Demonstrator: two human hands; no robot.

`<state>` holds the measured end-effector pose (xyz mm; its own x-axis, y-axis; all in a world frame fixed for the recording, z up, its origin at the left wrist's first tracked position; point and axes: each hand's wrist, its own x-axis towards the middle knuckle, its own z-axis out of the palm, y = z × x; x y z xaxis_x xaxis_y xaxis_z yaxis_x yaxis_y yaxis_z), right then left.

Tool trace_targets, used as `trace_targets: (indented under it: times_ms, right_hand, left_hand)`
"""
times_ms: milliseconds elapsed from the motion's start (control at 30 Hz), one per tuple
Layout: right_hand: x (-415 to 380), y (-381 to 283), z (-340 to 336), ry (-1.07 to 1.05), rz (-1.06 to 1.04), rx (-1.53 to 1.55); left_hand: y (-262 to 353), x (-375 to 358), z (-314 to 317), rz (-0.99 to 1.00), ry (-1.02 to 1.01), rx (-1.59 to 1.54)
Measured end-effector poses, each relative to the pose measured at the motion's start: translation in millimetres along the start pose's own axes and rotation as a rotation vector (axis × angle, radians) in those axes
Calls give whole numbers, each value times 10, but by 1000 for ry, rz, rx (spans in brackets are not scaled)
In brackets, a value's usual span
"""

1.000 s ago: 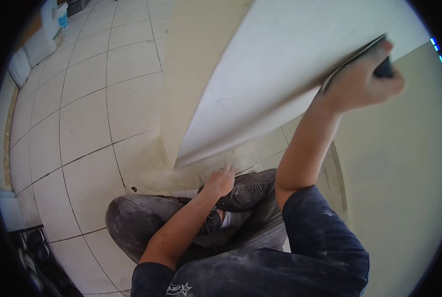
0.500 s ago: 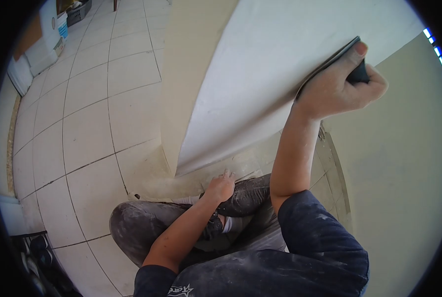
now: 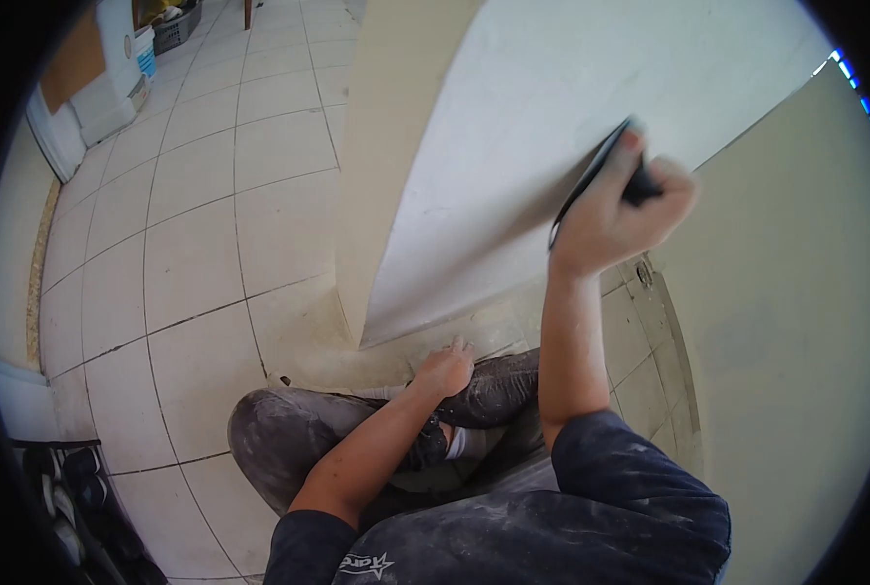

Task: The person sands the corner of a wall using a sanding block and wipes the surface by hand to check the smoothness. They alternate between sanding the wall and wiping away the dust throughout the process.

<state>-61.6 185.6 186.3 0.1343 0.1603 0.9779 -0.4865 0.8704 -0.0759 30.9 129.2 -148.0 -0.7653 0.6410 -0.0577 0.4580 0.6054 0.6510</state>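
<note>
My right hand [image 3: 625, 210] is closed on a dark sanding pad [image 3: 596, 175], whose flat side lies against or very near the white wall [image 3: 494, 127]. The hand is slightly blurred. My left hand [image 3: 447, 369], dusty, rests low by my crossed leg, near the foot of the wall. Its fingers point toward the wall; whether something is under them is hard to make out. Pale dust covers my dark trousers [image 3: 294, 424] and dark shirt [image 3: 513, 536].
Tiled floor [image 3: 201, 229] spreads to the left. A shoe rack [image 3: 79, 497] stands at the lower left. A bucket [image 3: 145, 51] and a grey basket [image 3: 175, 31] are at the far upper left. Another wall [image 3: 776, 322] rises close on my right.
My right hand has moved left and down along the white wall with the sanding pad. The whole view has shifted slightly. My left hand has stayed by my leg.
</note>
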Motion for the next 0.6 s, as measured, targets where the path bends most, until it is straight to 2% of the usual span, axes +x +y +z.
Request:
trace_targets:
  times_ms: [33, 133, 233, 267, 433, 467, 533, 600]
  right_hand:
    - [-127, 3, -77, -44, -17, 11]
    - [-127, -61, -130, -116, 163, -7]
    - [256, -165, 42, -31, 304, 16]
    - [226, -156, 43, -26, 153, -60]
    - [-218, -86, -328, -181, 237, 27]
    - [-259, -40, -421, -217, 279, 42]
    - [21, 135, -659, 0, 583, 411]
    - [275, 558, -1116, 97, 754, 599]
  left_hand:
    - [10, -6, 15, 10, 8, 3]
    - [56, -26, -59, -4, -42, 11]
    - [38, 7, -58, -31, -95, -58]
    - [46, -12, -84, -30, -96, -66]
    - [6, 19, 62, 19, 29, -69]
    - [-7, 22, 106, 30, 13, -86]
    - [-55, 59, 18, 86, -4, -49]
    - [59, 32, -184, 183, -27, 32]
